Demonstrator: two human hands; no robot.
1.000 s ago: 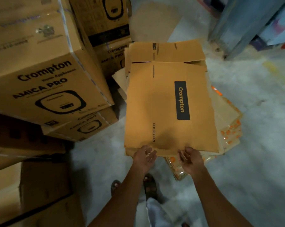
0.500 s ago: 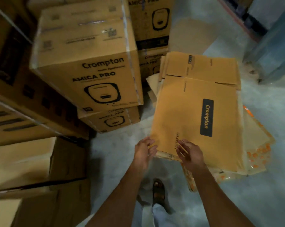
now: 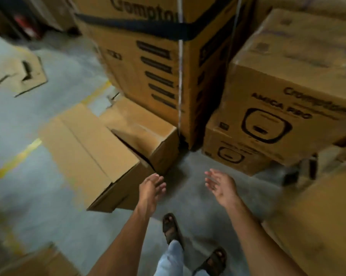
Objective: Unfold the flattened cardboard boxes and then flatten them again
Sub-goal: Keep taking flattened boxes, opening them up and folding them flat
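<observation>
1. Left hand (image 3: 151, 191): fingers loosely spread, empty, near the corner of the box (image 3: 100, 152) lying on the floor (image 3: 48, 196) ahead-left of it.
2. Right hand (image 3: 220, 187): fingers relaxed, holding nothing; cartons (image 3: 277, 108) beyond it.

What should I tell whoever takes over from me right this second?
Left hand: open, empty, by the near corner of the plain box; contact unclear.
Right hand: open, empty, above the floor.
The plain box stands unfolded on the floor, top flaps ajar. A flat cardboard piece lies far left.
Done: that box looks unfolded.
Left: probably flatten it. The printed cartons look like packed stock.
</observation>
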